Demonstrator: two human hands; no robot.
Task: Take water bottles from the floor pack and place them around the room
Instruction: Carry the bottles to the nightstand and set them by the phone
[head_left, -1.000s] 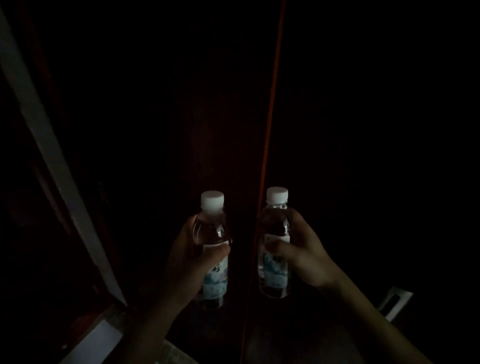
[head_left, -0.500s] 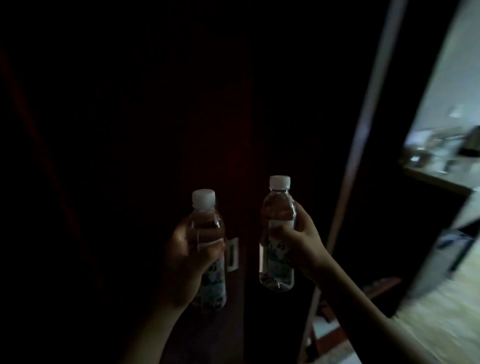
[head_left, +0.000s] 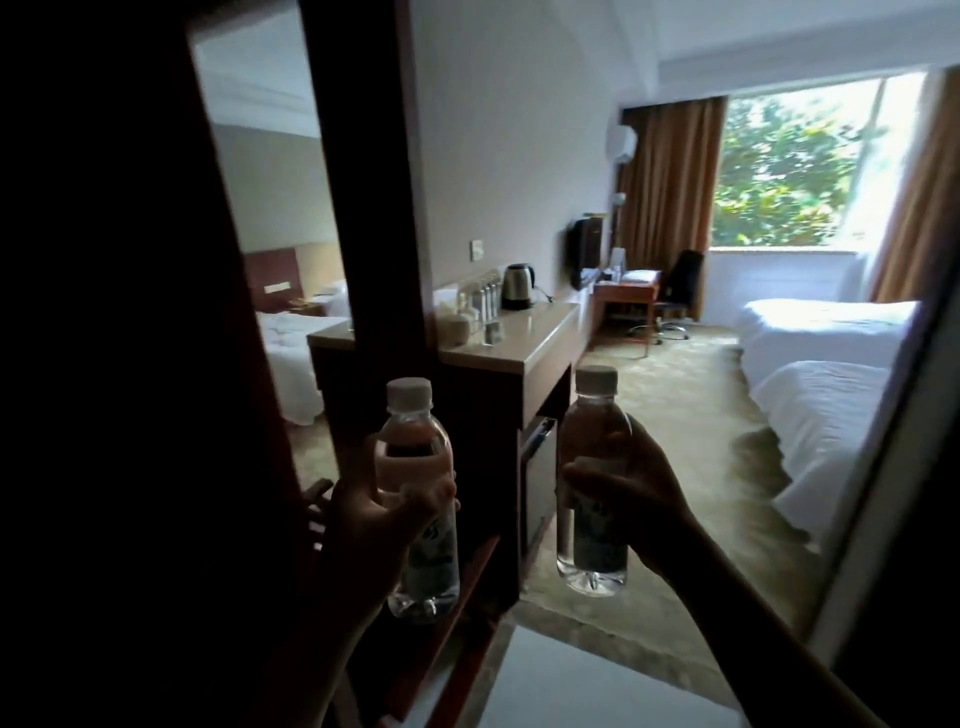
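Fingers (head_left: 415, 501) of the left hand (head_left: 374, 530) wrap one upright bottle (head_left: 418, 499); the right hand (head_left: 631, 499) grips another bottle (head_left: 592, 483).

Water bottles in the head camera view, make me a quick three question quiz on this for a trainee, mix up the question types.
1. True or false: the left hand and the right hand each grip one capped water bottle upright.
2. Multiple choice: the electric kettle stands on A) the desk by the window, B) the counter along the wall, C) a bed.
3. Fill in: the left bottle and the right bottle both have a ___ cap.

Key: 1 true; 2 B; 3 white.
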